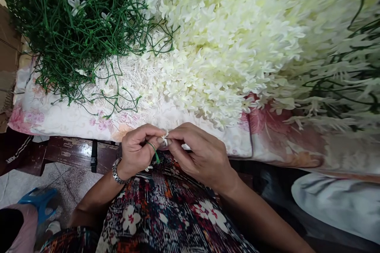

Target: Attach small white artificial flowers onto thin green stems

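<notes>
Together our left hand and right hand pinch a small white flower on a green stem, which slants down toward our lap, just below the cloth. On that cloth lie a flower heap and bare stems; beneath it, a dark bench and tiled floor.

No clearly legible text, apparently.

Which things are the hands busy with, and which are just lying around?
In use:
left hand pinching a green stem
right hand pinching a small white flower
pile of white flowers
pile of green stems

Just lying around:
flowered cloth under the piles
blue sandal on the floor
wristwatch
</notes>
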`<state>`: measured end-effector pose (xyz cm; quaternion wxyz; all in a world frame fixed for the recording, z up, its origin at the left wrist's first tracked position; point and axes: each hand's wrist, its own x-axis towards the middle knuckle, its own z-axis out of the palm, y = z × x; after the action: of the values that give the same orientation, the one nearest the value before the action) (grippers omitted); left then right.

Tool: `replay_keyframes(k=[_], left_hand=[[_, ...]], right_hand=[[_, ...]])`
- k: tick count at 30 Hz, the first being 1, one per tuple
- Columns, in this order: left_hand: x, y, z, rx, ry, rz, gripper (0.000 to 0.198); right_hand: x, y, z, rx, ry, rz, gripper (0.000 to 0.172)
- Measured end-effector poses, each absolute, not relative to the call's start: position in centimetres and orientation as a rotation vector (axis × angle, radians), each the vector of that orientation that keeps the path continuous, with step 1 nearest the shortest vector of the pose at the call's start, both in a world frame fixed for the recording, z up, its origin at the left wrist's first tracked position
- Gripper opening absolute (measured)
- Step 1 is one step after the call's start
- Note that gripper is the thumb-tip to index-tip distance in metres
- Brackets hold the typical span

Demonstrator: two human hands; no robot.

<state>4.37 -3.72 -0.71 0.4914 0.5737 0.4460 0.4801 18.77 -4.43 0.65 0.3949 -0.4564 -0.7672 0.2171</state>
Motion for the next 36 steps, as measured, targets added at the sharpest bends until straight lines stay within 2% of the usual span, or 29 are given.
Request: replay_keyframes(k=[9,19,25,30,36], left_hand=[[5.0,-3.4,-0.9,1.283,1.068,1.118,0.007],[5.4,-3.2,-0.1,1.764,1.056,1.083,0.019],[5.4,-3.4,0.5,1.521,1.006,0.797,0.035],[5.4,-3.0,0.9,1.540,0.984,0.852,0.014],[5.7,-2.8,0.5,1.546,1.127,0.940,0.008]], right_hand=[[19.1,-4.5,0.1,-1.181,-1.816,0.519,0.013],[20.0,-4.5,-0.3,-1.203,-1.772,0.611,0.008],[20.7,-4.6,-0.8,-1.287,-1.604,0.700,0.009],[21.2,-4.9,-0.9,-1.331,-1.505,0.749,0.010],[21.8,-5.5,-0.6,-1.301,-1.464,0.770,0.012]])
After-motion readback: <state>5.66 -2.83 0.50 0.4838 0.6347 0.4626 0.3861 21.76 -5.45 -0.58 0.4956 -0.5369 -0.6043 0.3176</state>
